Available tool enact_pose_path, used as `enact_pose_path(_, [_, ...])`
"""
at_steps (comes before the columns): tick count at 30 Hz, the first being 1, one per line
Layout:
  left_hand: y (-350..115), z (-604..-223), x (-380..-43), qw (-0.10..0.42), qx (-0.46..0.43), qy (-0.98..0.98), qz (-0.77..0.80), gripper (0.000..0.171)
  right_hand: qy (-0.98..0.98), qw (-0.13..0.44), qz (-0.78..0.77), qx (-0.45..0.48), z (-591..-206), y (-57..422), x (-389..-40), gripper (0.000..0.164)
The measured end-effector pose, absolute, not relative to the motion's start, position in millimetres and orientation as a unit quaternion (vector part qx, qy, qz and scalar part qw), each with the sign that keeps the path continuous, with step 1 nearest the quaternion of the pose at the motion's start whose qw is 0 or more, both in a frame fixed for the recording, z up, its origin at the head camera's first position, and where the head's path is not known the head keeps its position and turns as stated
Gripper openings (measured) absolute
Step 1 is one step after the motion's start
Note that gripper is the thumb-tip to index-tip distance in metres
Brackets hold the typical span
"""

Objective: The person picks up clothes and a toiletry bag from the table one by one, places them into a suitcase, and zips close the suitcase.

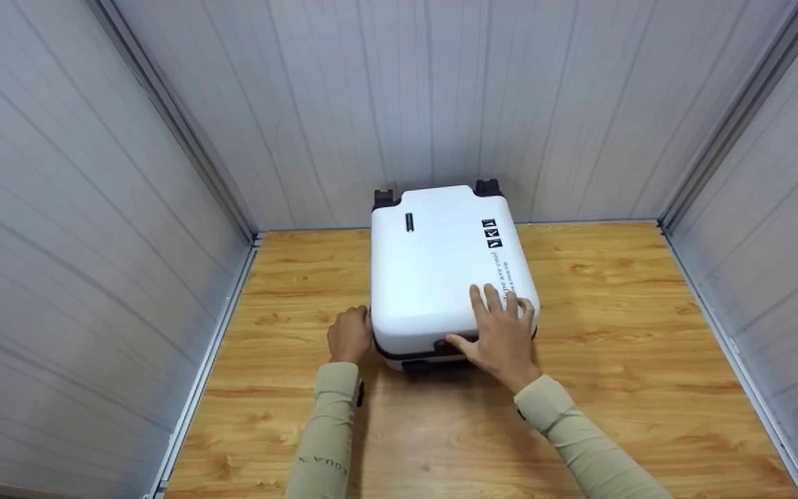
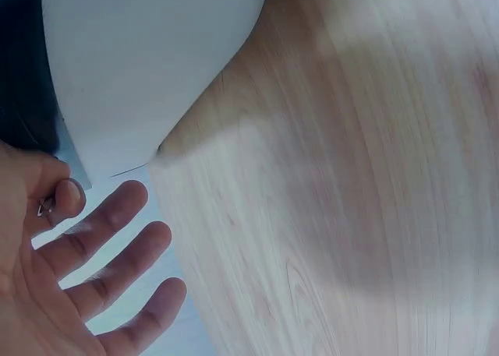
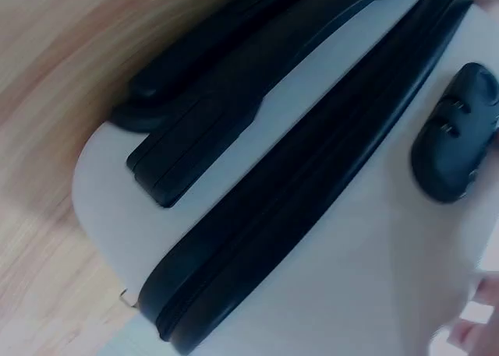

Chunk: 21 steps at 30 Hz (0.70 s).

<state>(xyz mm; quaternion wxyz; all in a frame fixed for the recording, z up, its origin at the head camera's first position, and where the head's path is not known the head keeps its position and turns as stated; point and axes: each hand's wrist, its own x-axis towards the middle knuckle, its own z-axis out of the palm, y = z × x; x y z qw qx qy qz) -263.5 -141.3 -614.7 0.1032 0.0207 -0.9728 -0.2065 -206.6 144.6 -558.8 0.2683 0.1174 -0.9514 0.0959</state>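
Note:
A white hard-shell suitcase (image 1: 440,263) lies flat on the floor, its wheels toward the back wall. My left hand (image 1: 349,334) is at its near left side. In the left wrist view, that thumb and forefinger pinch a small metal zipper pull (image 2: 45,206), mostly hidden; the other fingers (image 2: 125,266) stay extended. My right hand (image 1: 504,339) rests with spread fingers on the shell's near right corner. Its thumb lies by the black combination lock (image 3: 456,134). A black zipper band (image 3: 296,185) runs around the edge, and the black carry handle (image 3: 234,75) sits below it.
Wood-patterned floor (image 1: 621,333) surrounds the suitcase. Pale panel walls stand at the left (image 1: 80,208), back (image 1: 316,111) and right (image 1: 787,242). The suitcase's black wheels (image 1: 488,187) are close to the back wall.

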Motion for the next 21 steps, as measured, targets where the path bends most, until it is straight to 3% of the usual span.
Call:
enact_pose_path(8, [-139, -619, -245, 0.100, 0.025, -0.963, -0.248, 0.022, -0.934, 0.312, 0.109, 0.137, -564, 153, -216, 0.106])
enact_pose_path(21, [-123, -631, -176, 0.163, 0.015, -0.947, -0.277, 0.021, -0.924, 0.346, 0.093, 0.135, -568, 153, -217, 0.107])
